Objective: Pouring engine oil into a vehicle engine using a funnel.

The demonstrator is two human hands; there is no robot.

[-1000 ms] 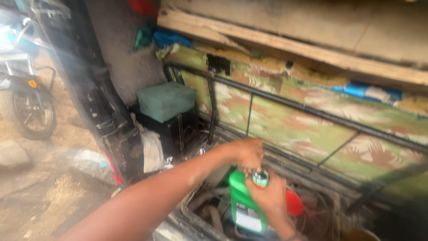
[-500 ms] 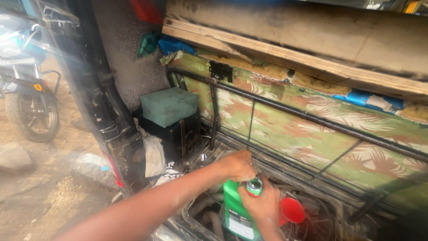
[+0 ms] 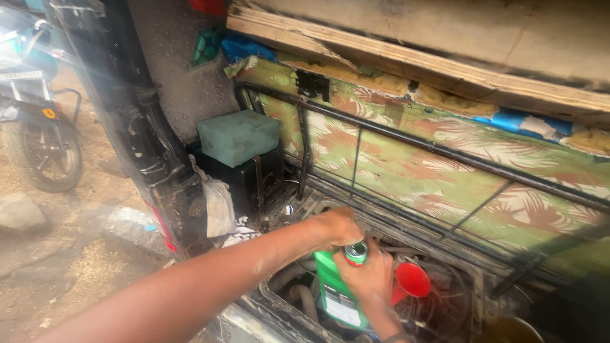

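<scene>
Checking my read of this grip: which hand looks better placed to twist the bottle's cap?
Left, probably. The left hand already sits over the cap, while the right hand wraps the green bottle below its neck, steadying it beside the red funnel.

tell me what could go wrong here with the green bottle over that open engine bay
The green bottle is held by the right hand while the left hand works at its neck; a slip might spill fluid into the bay. The red funnel beside it looks tilted and could get knocked.
</scene>
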